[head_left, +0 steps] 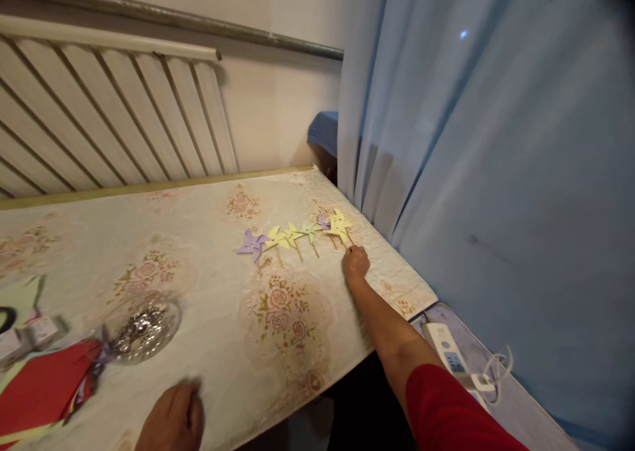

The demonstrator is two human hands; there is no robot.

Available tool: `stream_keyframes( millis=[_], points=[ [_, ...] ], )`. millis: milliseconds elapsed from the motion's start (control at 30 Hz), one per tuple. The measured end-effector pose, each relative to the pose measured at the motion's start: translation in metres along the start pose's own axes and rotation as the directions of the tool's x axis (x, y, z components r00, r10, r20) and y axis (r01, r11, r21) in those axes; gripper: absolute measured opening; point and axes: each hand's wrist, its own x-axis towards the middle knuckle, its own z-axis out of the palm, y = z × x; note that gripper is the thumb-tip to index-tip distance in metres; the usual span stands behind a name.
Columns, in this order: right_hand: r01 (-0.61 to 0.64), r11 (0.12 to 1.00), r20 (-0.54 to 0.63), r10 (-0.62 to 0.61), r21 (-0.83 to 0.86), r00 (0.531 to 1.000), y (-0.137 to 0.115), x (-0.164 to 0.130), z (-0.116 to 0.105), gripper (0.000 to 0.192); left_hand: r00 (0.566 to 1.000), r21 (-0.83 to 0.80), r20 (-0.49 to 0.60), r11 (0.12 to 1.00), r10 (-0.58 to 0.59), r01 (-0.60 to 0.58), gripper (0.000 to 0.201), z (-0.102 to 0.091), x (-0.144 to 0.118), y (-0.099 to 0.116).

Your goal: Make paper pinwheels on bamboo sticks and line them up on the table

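Note:
My right hand (356,264) reaches out over the far right of the table, its fingers closed around the stick of a yellow paper pinwheel (339,225). That pinwheel partly covers a small purple pinwheel (324,222). To the left, a row of paper pinwheels on thin sticks continues with a pale green pinwheel (310,230), two yellow ones and a larger purple pinwheel (252,245) at the end. My left hand (171,419) is at the near edge of the table, fingers curled together, with nothing visible in it.
A clear round dish (171,332) of shiny metal pieces lies on the flowered tablecloth (208,292). Left of it are red paper sheets (47,378) and small boxes (44,332). A blue curtain (496,193) hangs at right, above a power strip (449,352). A radiator (114,107) stands behind.

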Motion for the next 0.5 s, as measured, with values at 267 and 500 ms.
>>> stream_keyframes(
  millis=[267,500],
  points=[
    [-0.002,1.0,0.006,0.002,0.0,1.0,-0.0017,0.0004,-0.0006,0.024,1.0,0.015,0.0,1.0,0.022,-0.022,0.015,-0.0004,-0.0002,-0.0002],
    [-0.002,1.0,-0.02,0.002,0.022,1.0,-0.0024,-0.0009,-0.0014,0.022,0.999,0.009,-0.011,0.999,0.044,-0.044,0.016,-0.0003,-0.0015,0.0001]
  ],
)
